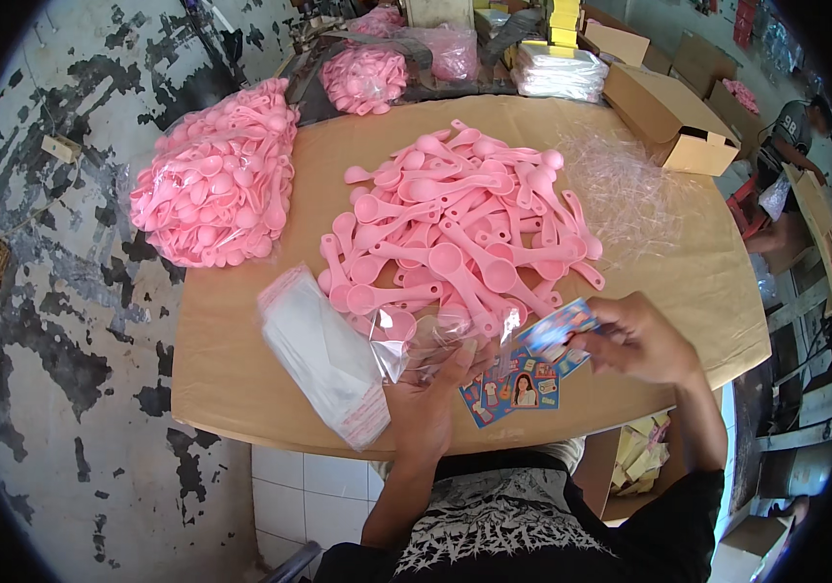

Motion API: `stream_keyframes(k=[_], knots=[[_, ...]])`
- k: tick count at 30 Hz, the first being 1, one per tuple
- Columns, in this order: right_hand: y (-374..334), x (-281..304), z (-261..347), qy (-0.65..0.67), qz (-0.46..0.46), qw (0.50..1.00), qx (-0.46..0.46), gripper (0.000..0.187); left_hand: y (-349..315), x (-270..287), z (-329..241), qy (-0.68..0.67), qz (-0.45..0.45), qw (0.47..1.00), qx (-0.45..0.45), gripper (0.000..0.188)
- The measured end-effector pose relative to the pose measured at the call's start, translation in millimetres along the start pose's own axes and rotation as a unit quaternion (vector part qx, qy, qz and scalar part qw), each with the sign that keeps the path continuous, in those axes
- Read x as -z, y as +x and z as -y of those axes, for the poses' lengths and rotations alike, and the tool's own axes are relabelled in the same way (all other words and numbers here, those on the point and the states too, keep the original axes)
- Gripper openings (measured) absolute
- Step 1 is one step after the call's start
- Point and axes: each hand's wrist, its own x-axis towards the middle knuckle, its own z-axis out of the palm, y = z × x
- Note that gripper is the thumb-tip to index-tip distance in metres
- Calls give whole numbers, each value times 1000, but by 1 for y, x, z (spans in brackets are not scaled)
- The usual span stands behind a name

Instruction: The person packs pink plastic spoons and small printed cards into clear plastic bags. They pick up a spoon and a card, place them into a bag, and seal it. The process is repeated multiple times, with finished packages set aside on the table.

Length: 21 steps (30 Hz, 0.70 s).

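Hands meet at the near edge of the table [241, 389], which is covered with brown paper. The left hand [427, 394] lies palm down with its fingers curled around the mouth of a clear plastic bag [440, 340], pinching the film so the bag stays spread open in front of the heap. The right hand [637, 340] is closed in a pinch on a colourful printed card [560, 330], thumb and fingers gripping its right end, with the card's left end pointing toward the bag's opening. More printed cards [518, 389] of the same kind lie flat on the table just below, between the two hands, one showing a small portrait and little pictures on a blue ground.

Just beyond the hands sits a loose pile of pink plastic scoops [459, 233], spread over the middle of the table, the nearest ones touching the clear bag. A stack of empty clear sleeves [323, 355] with a red-marked edge lies to the left of the left hand, tilted across the table's front. Farther left, at the table's corner, a big clear sack of pink scoops [217, 185] bulges. A crumpled sheet of clear film [625, 189] rests to the right of the pile, and an open cardboard box [668, 121] stands beyond it.
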Motion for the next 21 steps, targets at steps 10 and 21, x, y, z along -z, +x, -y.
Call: stream_keyframes(k=[10, 21], knots=[[20, -31, 7, -59, 17, 995, 75, 21, 1, -6, 1, 18, -9, 1000, -3, 28], [20, -60, -7, 152, -51, 987, 34, 30, -6, -5, 2, 162, 89, 983, 8, 39]])
